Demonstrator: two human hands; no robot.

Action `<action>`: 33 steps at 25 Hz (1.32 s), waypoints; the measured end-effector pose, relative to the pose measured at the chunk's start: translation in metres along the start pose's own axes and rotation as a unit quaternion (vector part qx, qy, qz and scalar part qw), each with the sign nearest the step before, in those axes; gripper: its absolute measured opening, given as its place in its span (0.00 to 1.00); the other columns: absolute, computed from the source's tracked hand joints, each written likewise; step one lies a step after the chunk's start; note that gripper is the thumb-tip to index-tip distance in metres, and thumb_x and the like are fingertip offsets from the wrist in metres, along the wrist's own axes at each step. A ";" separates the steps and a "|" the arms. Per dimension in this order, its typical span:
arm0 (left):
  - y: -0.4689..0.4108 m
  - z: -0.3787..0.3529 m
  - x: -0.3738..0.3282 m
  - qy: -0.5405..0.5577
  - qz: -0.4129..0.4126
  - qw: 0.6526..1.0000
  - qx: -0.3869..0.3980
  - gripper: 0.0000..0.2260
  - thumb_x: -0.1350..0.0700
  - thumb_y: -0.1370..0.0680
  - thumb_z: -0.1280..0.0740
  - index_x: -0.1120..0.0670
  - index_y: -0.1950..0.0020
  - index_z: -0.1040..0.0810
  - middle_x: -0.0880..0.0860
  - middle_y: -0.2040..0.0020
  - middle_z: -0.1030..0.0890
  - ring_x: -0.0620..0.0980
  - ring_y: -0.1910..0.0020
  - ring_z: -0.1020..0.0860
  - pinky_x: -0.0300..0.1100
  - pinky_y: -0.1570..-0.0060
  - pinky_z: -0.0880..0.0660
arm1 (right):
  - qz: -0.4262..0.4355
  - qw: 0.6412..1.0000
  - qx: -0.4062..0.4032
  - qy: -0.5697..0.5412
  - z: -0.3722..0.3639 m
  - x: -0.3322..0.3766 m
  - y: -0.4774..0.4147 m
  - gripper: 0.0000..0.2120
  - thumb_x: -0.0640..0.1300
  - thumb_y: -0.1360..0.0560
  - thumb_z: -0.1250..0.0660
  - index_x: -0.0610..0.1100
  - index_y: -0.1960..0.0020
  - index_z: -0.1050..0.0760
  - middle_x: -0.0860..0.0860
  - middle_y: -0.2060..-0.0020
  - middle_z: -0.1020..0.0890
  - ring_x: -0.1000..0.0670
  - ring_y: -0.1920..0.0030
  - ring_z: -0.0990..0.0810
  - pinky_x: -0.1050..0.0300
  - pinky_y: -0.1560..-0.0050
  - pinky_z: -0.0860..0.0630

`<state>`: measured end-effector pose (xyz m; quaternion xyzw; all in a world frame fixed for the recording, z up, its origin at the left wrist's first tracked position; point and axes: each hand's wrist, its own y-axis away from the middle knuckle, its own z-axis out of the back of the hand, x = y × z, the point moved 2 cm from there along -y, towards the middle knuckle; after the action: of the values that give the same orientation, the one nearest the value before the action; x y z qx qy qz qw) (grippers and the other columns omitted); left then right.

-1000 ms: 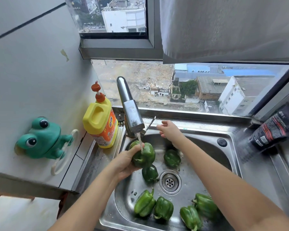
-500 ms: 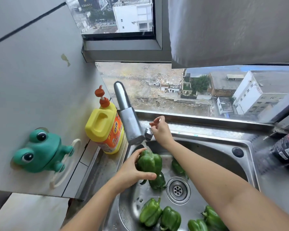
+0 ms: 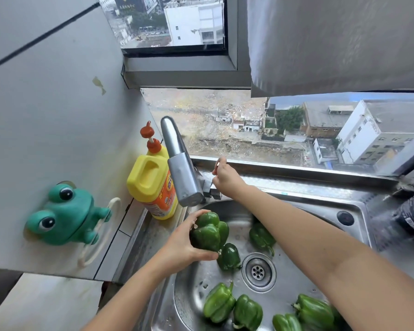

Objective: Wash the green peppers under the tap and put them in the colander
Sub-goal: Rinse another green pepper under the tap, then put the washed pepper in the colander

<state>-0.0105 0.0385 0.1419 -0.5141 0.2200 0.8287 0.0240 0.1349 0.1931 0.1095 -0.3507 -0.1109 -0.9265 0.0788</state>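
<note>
A: Item one. What do we hold?
B: One green pepper (image 3: 208,231), in our left hand (image 3: 181,246). Fingers and thumb are curled round it from the left in a full grip. It hangs over the back-left part of the sink (image 3: 296,206), just below the mouth of the tap (image 3: 181,168).
A: Item two, the right hand (image 3: 226,176)?
B: It is up at the back rim, with the arm reaching across the basin. Thumb and forefinger are closed in a pinch on the slim lever (image 3: 216,164) beside the tap.
A: Water?
B: We make out no stream under the spout, so we cannot say whether it runs.
A: Remaining stock?
B: Six loose peppers (image 3: 219,303) on the sink floor: two by the drain (image 3: 258,272) and four along the near edge. One by the drain lies just under the held one. Colander: not in view. Also entered: a yellow bottle (image 3: 151,185) beside the tap and a frog holder (image 3: 65,216) on the left wall.
A: Step in hand?
B: The rinse of this one pepper, we judge, with the lever being set. With six in the sink, we reckon most of the task is ahead.
A: Next move?
B: First settle the flow. That frees the right hand to rub the pepper all round under the spout. Then we must locate the colander and carry the wet, slippery pepper there in a firm grip.
</note>
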 end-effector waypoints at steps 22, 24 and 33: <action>0.037 -0.070 -0.030 -0.199 -0.112 0.972 0.053 0.41 0.52 0.43 0.19 0.46 0.36 0.36 0.47 0.44 0.25 0.43 0.45 0.25 0.27 0.49 0.31 | -0.077 0.966 0.166 -0.180 0.039 -0.020 0.242 0.25 0.53 0.33 0.24 0.51 0.39 0.26 0.55 0.50 0.19 0.56 0.50 0.20 0.60 0.45 0.22; 0.041 -0.079 -0.042 -0.194 -0.148 0.966 0.082 0.44 0.53 0.43 0.18 0.47 0.32 0.37 0.45 0.43 0.26 0.39 0.45 0.26 0.25 0.48 0.32 | -0.091 0.964 0.175 -0.178 0.048 -0.027 0.259 0.22 0.53 0.32 0.25 0.49 0.41 0.26 0.54 0.50 0.18 0.54 0.50 0.19 0.59 0.44 0.23; 0.032 -0.097 -0.073 -0.314 -0.232 0.912 0.128 0.35 0.54 0.33 0.23 0.49 0.29 0.35 0.47 0.41 0.27 0.45 0.47 0.26 0.34 0.44 0.29 | -0.260 0.961 -0.039 -0.082 0.058 -0.045 0.328 0.31 0.64 0.40 0.25 0.46 0.47 0.27 0.50 0.52 0.19 0.50 0.53 0.20 0.54 0.50 0.22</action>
<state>0.0971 -0.0146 0.1794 -0.2562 0.1803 0.8832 0.3490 0.2783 -0.1049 0.1707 -0.3878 -0.1678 -0.8867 -0.1877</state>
